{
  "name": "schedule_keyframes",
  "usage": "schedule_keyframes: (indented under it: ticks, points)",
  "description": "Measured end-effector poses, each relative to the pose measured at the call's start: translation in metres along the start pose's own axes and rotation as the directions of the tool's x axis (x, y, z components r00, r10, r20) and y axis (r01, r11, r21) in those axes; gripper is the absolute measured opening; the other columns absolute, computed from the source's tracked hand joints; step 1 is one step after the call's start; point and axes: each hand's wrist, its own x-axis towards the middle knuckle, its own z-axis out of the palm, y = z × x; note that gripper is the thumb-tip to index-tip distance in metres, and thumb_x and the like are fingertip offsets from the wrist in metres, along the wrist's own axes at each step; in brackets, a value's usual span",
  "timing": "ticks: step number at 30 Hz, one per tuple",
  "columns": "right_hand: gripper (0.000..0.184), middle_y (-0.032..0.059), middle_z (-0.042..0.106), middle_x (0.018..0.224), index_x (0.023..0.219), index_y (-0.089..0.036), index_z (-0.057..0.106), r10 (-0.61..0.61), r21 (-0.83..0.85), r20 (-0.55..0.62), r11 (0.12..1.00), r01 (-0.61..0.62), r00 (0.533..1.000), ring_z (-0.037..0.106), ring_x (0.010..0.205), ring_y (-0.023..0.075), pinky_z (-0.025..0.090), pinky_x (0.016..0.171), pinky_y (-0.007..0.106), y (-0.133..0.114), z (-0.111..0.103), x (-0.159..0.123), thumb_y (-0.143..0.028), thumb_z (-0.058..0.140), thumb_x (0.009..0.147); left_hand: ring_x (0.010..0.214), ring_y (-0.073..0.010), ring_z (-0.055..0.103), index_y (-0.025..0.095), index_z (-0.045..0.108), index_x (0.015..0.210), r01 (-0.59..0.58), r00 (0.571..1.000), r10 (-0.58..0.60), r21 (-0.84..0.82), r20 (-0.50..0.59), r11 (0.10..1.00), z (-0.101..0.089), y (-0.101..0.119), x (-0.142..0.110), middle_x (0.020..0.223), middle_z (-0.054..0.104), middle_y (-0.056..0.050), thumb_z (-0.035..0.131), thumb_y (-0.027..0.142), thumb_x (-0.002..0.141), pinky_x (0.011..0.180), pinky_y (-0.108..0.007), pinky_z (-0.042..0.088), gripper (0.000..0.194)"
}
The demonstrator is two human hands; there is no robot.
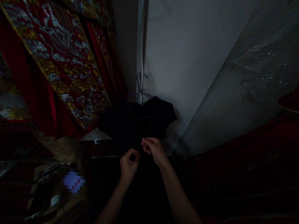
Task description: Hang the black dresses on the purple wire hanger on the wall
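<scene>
A black garment (123, 120) hangs on a thin purple hanger (140, 90) against the wall. Its front lies in deep shadow, so its fastenings do not show. My left hand (129, 163) pinches dark cloth at the front, thumb and forefinger curled into a ring. Slightly higher and to the right, my right hand (152, 148) is also closed in a pinch at the garment's front. The fingertips of both hands are close together. Whether they grip only cloth or some small part of it is too dark to see.
Red embroidered cloth (59, 49) with gold and silver work hangs at the left. A pale pipe or cord (143, 40) runs down the wall behind the hanger. Clear plastic sheeting (242, 77) hangs at the right, above dark red fabric (264, 146). Cluttered items lie at the lower left.
</scene>
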Motion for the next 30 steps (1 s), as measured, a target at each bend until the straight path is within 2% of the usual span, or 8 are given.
schedule_keyframes:
  ticks: [5, 8, 12, 15, 19, 24, 27, 30]
  points:
    - [0.031, -0.0016, 0.052, 0.045, 0.060, -0.015, 0.063, -0.196, 0.126, -0.118, 0.969, 0.210, 0.974, 0.034, 0.037, 0.0045, 0.016, 0.037, 0.020, -0.086, 0.013, 0.054, -0.044, 0.071, 0.064, 0.078, -0.0197, 0.065, 0.021, 0.061, 0.078, 0.042, 0.999, -0.042, 0.090, 0.003, 0.995, -0.001, -0.035, 0.009, 0.078, 0.066, 0.000, 0.061, 0.026, 0.083, 0.076, -0.032, 0.051, 0.007]
    - [0.032, -0.0008, 0.056, 0.048, 0.064, -0.016, 0.063, -0.269, 0.098, -0.069, 0.956, 0.275, 0.961, 0.036, 0.036, 0.0047, 0.019, 0.037, 0.019, -0.110, 0.024, 0.061, -0.046, 0.069, 0.069, 0.078, -0.0187, 0.063, 0.020, 0.059, 0.078, 0.031, 0.998, -0.037, 0.098, 0.055, 0.995, -0.003, -0.039, 0.019, 0.078, 0.064, -0.001, 0.063, 0.023, 0.082, 0.077, -0.032, 0.051, 0.006]
    - [0.035, -0.0007, 0.058, 0.049, 0.068, -0.017, 0.062, -0.311, -0.004, 0.012, 0.950, 0.311, 0.950, 0.042, 0.037, 0.0065, 0.025, 0.038, 0.019, -0.101, 0.027, 0.047, -0.052, 0.064, 0.076, 0.094, -0.0199, 0.065, 0.019, 0.061, 0.115, -0.142, 0.989, 0.143, -0.021, 0.039, 0.990, -0.012, 0.009, 0.053, 0.104, 0.068, -0.007, 0.068, 0.020, 0.082, 0.087, -0.035, 0.052, 0.033]
    - [0.035, -0.0009, 0.057, 0.049, 0.068, -0.017, 0.061, -0.342, -0.077, 0.012, 0.936, 0.342, 0.940, 0.044, 0.039, 0.0072, 0.028, 0.040, 0.020, -0.095, 0.020, 0.040, -0.051, 0.063, 0.078, 0.102, -0.0181, 0.063, 0.022, 0.051, 0.137, -0.428, 0.903, 0.424, -0.056, -0.068, 0.902, -0.027, 0.069, 0.093, 0.116, 0.065, -0.009, 0.058, 0.021, 0.093, 0.092, -0.035, 0.050, 0.044]
    - [0.035, -0.0012, 0.057, 0.050, 0.067, -0.017, 0.063, -0.433, -0.149, 0.042, 0.889, 0.434, 0.901, 0.045, 0.041, 0.0078, 0.031, 0.042, 0.021, -0.100, 0.009, 0.045, -0.049, 0.061, 0.081, 0.090, -0.0161, 0.063, 0.019, 0.067, 0.112, -0.631, 0.771, 0.636, 0.123, -0.011, 0.766, -0.045, 0.123, 0.141, 0.099, 0.066, -0.006, 0.055, 0.019, 0.096, 0.082, -0.030, 0.050, 0.020]
    - [0.035, -0.0023, 0.055, 0.049, 0.066, -0.018, 0.063, -0.454, -0.154, 0.044, 0.877, 0.456, 0.890, 0.047, 0.044, 0.0091, 0.033, 0.046, 0.022, -0.088, 0.003, 0.057, -0.049, 0.061, 0.081, 0.084, -0.0164, 0.064, 0.017, 0.066, 0.090, -0.682, 0.718, 0.694, 0.246, 0.047, 0.689, -0.050, 0.137, 0.150, 0.089, 0.067, -0.005, 0.057, 0.018, 0.094, 0.078, -0.028, 0.048, 0.010]
    - [0.035, -0.0025, 0.053, 0.047, 0.064, -0.018, 0.062, -0.401, -0.159, 0.017, 0.903, 0.399, 0.916, 0.047, 0.044, 0.0095, 0.034, 0.047, 0.023, -0.060, 0.007, 0.063, -0.049, 0.059, 0.081, 0.084, -0.0161, 0.063, 0.017, 0.065, 0.092, -0.639, 0.721, 0.682, 0.259, -0.127, 0.724, -0.056, 0.140, 0.146, 0.087, 0.067, -0.004, 0.056, 0.024, 0.096, 0.079, -0.027, 0.047, 0.012]
    - [0.035, -0.0024, 0.051, 0.046, 0.060, -0.018, 0.060, -0.294, -0.150, -0.011, 0.945, 0.289, 0.956, 0.046, 0.043, 0.0098, 0.034, 0.047, 0.023, -0.028, 0.012, 0.060, -0.048, 0.060, 0.079, 0.089, -0.0158, 0.062, 0.017, 0.064, 0.094, -0.530, 0.720, 0.546, 0.168, -0.430, 0.831, -0.078, 0.133, 0.153, 0.089, 0.066, -0.003, 0.056, 0.031, 0.095, 0.084, -0.027, 0.047, 0.016]
